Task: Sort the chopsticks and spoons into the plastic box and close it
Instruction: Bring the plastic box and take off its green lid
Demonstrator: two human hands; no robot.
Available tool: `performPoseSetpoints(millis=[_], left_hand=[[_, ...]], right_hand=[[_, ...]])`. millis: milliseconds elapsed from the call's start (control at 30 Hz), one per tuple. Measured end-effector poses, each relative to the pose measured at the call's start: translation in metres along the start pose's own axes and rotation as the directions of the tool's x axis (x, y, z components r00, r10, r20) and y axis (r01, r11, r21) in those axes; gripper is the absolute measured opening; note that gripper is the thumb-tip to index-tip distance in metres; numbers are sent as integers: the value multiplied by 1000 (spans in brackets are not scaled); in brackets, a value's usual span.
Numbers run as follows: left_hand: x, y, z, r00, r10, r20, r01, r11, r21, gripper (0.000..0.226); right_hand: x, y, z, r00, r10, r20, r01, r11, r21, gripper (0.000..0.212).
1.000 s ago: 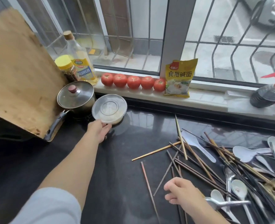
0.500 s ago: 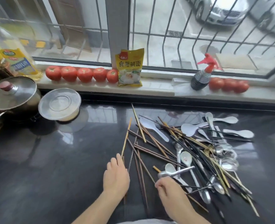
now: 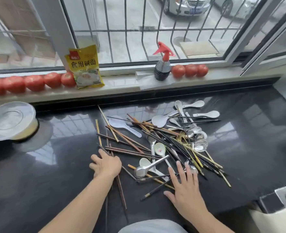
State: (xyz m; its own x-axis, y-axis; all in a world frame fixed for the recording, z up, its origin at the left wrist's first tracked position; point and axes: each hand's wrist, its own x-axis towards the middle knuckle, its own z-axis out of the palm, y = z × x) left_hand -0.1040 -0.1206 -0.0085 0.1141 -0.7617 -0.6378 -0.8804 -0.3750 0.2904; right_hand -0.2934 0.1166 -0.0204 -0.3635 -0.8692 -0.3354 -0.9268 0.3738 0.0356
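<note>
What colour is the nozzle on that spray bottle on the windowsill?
Red, atop the dark spray bottle; the head view shows it clearly.

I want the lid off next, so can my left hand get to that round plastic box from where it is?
Probably yes: the left hand rests on brown chopsticks, and only bare counter lies between it and the plastic box.

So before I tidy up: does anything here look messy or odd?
Yes. Chopsticks and spoons lie tangled in one heap on the counter, crossing every way. The plastic box sits apart, lid on.
</note>
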Motion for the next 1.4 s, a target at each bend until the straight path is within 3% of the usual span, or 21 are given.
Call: performPoseSetpoints(millis=[100, 467, 567, 667, 767, 833, 900, 967, 1033, 1133, 1200, 1233, 1300, 1367, 1400], left_hand=[[-17, 33, 23, 1000, 20, 4, -20, 999, 43, 73], [-39, 151, 67, 983, 75, 170, -83, 996, 37, 75], [-21, 148, 66, 952, 176, 249, -112, 962, -251, 69], [-46, 130, 46, 919, 207, 335, 11, 837, -547, 51], [-67, 106, 40, 898, 206, 388, 90, 777, -623, 57], [-74, 94, 44, 887, 180, 426, 146, 764, -628, 64], [-77, 90, 55, 884, 133, 448, 194, 768, -611, 67], [-79, 97, 69, 895, 123, 428, 161, 806, -569, 73], [-80, 110, 83, 928, 123, 351, 73, 866, -495, 78], [-65, 127, 108, 947, 111, 301, 24, 911, -412, 85], [-52, 132, 125, 962, 87, 260, 23, 919, -394, 85], [-56, 138, 127, 964, 74, 254, 26, 929, -369, 80], [-89, 164, 121, 978, 42, 205, 22, 953, -301, 45], [-102, 178, 117, 993, 13, 119, 14, 974, -226, 11], [-108, 183, 116, 998, -4, 59, 13, 988, -154, 11]], right_hand=[[19, 3, -3, 999, -32, 16, 33, 999, -16, 79], [52, 62, 2, 984, 179, 23, -179, 984, 22, 66], [61, 78, -9, 970, 239, 46, -242, 967, 74, 64], [64, 90, -27, 988, 150, 47, -155, 977, 145, 70], [52, 115, -42, 981, 99, -169, -45, 953, 301, 65], [47, 149, -36, 924, 294, -246, -187, 906, 379, 56], [42, 185, -35, 818, 570, -80, -480, 753, 450, 51], [41, 212, -32, 738, 664, 122, -636, 624, 454, 49], [44, 222, -22, 789, 601, 128, -588, 680, 438, 45], [62, 221, 2, 930, 361, -61, -296, 839, 457, 38], [79, 222, 11, 955, 234, -181, -124, 872, 473, 27], [87, 223, 13, 957, 208, -201, -83, 863, 498, 19], [96, 227, 5, 982, 125, -140, -28, 834, 551, 12], [99, 239, -3, 998, 37, -56, 5, 793, 610, 34], [98, 252, -10, 999, -11, -30, 28, 764, 645, 39]])
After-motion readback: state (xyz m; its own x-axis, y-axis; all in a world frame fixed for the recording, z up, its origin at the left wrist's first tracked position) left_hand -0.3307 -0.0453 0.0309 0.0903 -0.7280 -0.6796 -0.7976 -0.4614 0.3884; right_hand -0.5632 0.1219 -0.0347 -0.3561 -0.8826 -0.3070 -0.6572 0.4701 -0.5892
